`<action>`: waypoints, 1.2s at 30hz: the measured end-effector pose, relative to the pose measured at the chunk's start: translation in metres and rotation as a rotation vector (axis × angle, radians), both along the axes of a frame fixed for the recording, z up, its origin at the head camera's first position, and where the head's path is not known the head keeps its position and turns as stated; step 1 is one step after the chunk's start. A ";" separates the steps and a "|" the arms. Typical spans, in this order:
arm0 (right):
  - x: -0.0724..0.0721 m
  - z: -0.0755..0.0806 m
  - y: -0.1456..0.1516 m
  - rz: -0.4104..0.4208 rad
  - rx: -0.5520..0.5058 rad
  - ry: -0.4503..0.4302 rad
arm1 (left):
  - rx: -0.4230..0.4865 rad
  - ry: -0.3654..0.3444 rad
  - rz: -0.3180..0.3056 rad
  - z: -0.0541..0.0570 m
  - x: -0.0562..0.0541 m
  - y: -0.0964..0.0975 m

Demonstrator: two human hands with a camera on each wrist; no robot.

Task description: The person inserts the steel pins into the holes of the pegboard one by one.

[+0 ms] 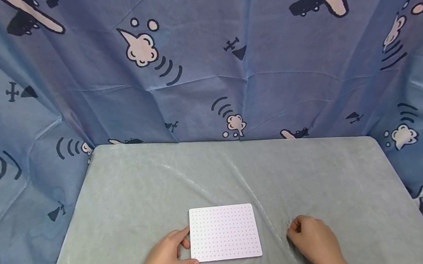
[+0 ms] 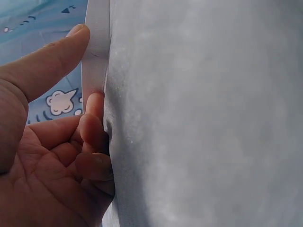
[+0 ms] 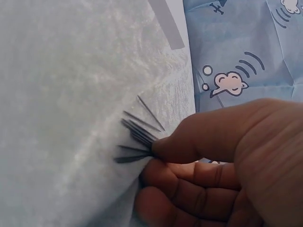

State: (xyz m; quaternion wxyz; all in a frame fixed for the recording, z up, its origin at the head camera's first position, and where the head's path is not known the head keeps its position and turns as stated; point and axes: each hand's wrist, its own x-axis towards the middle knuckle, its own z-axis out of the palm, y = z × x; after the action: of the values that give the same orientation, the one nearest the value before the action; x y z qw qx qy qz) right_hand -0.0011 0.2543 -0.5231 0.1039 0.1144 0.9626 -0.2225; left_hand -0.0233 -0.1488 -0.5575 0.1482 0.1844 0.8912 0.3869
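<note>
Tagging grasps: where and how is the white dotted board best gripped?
Probably grip the white dotted board by its short left edge, from the left: it lies broad face up, leaving edges to hold, and the left hand is at that edge.

Your head camera looks forward and down over the desk [image 1: 321,178]; your wrist cameras, much nearer, share its patterned cloth [image 1: 194,36] backdrop.
</note>
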 end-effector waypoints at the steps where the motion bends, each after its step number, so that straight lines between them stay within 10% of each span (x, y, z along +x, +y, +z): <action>1: 0.000 0.001 0.001 0.000 0.000 0.005 | 0.005 0.003 -0.002 0.000 0.000 0.000; 23: -0.002 0.020 0.003 -0.053 -0.075 0.222 | 0.027 -0.014 0.014 0.003 0.002 0.002; 36: -0.015 0.042 -0.030 0.160 -0.274 0.495 | 0.008 0.004 0.026 0.001 0.003 0.005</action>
State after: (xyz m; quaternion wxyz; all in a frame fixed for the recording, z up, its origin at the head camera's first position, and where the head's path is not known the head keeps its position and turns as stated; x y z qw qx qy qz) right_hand -0.0160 0.2243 -0.4816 -0.1024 -0.0345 0.9257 -0.3625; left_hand -0.0208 -0.1440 -0.5561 0.1407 0.1739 0.8923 0.3922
